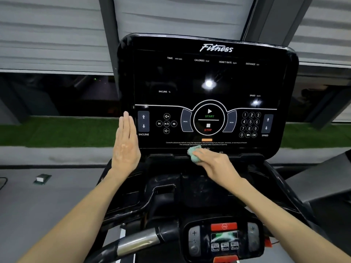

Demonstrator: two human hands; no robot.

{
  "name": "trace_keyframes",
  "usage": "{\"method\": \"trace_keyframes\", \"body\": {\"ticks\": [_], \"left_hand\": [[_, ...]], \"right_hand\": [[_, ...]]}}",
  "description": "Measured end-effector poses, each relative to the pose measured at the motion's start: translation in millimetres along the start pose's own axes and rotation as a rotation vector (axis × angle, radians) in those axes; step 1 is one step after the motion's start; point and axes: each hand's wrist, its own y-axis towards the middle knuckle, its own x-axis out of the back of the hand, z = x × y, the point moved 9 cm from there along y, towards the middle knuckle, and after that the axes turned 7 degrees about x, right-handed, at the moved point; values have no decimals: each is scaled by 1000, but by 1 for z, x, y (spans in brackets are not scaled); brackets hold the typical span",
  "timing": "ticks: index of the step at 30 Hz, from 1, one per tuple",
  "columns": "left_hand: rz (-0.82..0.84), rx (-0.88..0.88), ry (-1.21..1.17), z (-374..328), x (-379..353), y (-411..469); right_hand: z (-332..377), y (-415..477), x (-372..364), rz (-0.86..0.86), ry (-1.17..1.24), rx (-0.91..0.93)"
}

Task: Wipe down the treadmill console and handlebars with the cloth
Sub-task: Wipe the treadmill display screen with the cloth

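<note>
At the lower edge of the console (190, 78), just under the warning text, the right grip (213, 161) is clenched round the balled green cloth (193, 155) and presses it to the trim; wadding it likely puts more pressure on that narrow strip. The left grip (125, 143) is released, fingers straight and together at the console's left edge, seemingly to steady the panel against the rubbing; the handlebar (136, 242) lies nearer the person, neither grip on it, so probably comes later.
</note>
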Motion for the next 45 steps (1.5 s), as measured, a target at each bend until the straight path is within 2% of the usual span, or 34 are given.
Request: {"method": "trace_keyframes", "body": {"ticks": [6, 8, 15, 21, 25, 30, 34, 42, 45], "left_hand": [[35, 5, 15, 0, 0, -1], [32, -5, 28, -1, -1, -1], [61, 21, 12, 2, -3, -1], [82, -8, 42, 2, -4, 0], [73, -13, 42, 2, -3, -1], [49, 3, 29, 0, -1, -1], [59, -3, 22, -1, 1, -3], [84, 12, -3, 0, -1, -3], [84, 18, -16, 1, -1, -2]], "right_hand": [[42, 45, -43, -2, 73, -8], [43, 41, -43, 47, 48, 25], [-18, -11, 1, 100, -32, -39], [-67, -45, 34, 164, -95, -189], [-66, -39, 31, 183, -167, -224], [-22, 1, -8, 184, -114, -66], [-6, 12, -16, 181, -44, -11], [-52, -32, 31, 149, -132, -94], [-70, -46, 41, 172, -173, -182]]}}
